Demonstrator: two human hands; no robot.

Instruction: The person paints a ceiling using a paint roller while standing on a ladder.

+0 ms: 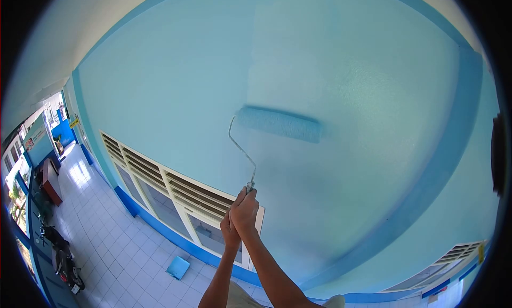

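A paint roller with a wide, light-blue fluffy sleeve lies against the light-blue wall. Its bent metal frame runs down to a handle that both hands grip. My right hand is closed around the handle. Tucked close beside it on the left, my left hand is closed too, partly covered by the right. Most of the handle is hidden inside the fingers. Around and to the right of the sleeve, the wall has a glossy, wet-looking patch with uneven shades.
Below left of the roller is a cream-framed louvred window. A light-blue square tray or container sits on the white tiled floor. Further left stand a motorcycle and a reddish-brown desk. A darker blue band curves along the wall's right side.
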